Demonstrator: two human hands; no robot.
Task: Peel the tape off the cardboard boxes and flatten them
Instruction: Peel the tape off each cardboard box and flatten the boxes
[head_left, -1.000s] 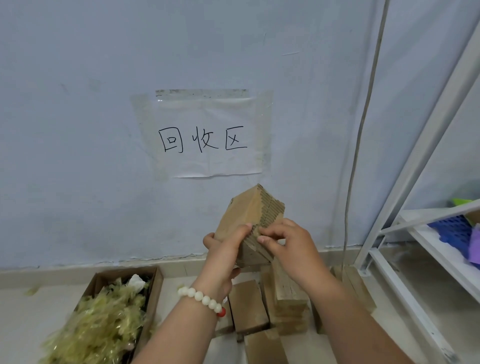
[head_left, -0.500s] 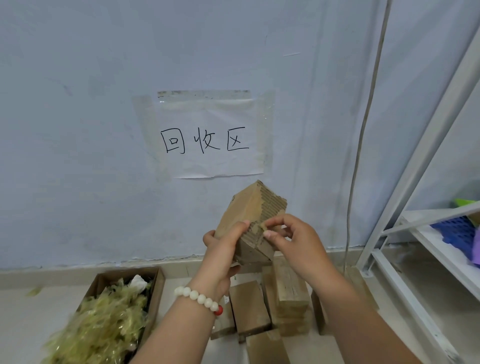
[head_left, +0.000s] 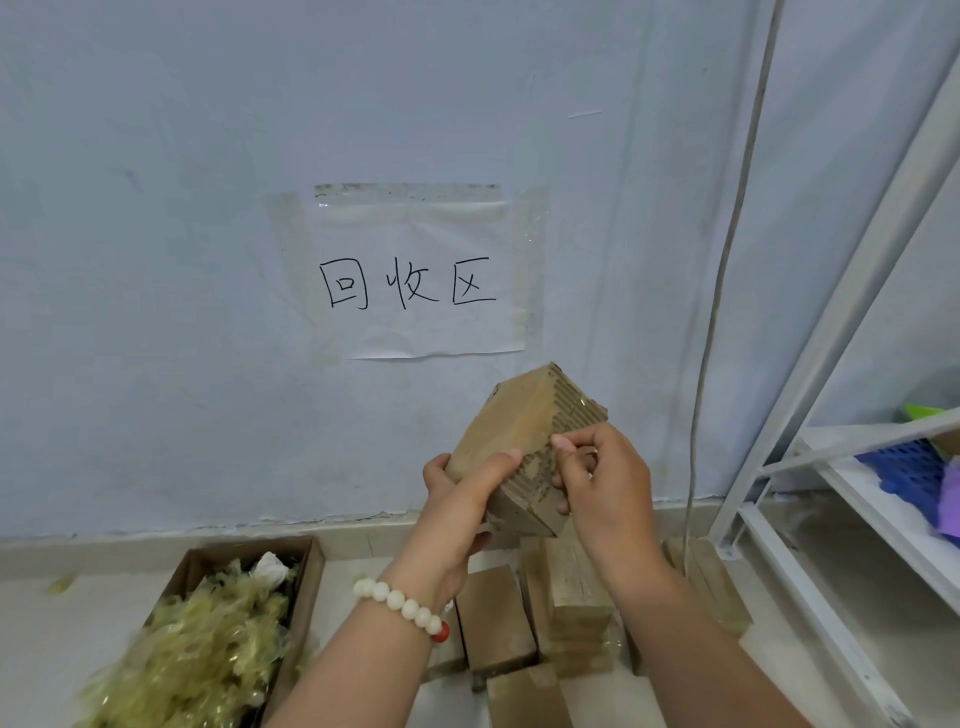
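One box (head_left: 519, 421) is held up in the air just below the sign (head_left: 415, 280), a little to its right, tilted with one corner pointing up. Its broad brown face has a glossy sheen and its ribbed side faces the person. The left hand (head_left: 462, 499) holds it from below and the left; its grip is clamped on the box, thumb across the broad face and fingers curled behind. The right hand (head_left: 608, 483) is at the ribbed side, its grip drawn together with thumb tip and forefinger pinching at the edge between the two faces. Whether a strip of tape lies in that pinch is too small to tell. A bracelet (head_left: 400, 603) of pale beads with one red bead circles the left wrist.

Well below the sign, more boxes (head_left: 496, 618) lie and stand close together on the floor (head_left: 41, 649), partly hidden by the forearms. Below the sign and to its left, an open carton (head_left: 306, 587) sits on the floor, filled with a yellowish tangle (head_left: 208, 639) of crumpled strips. The sign itself is white paper with three handwritten characters, fixed to the pale wall under clear film. Right of the sign a grey cable (head_left: 727, 260) runs down the wall, and farther right stands a white rack (head_left: 857, 291) with a blue basket (head_left: 904, 467) on a shelf.
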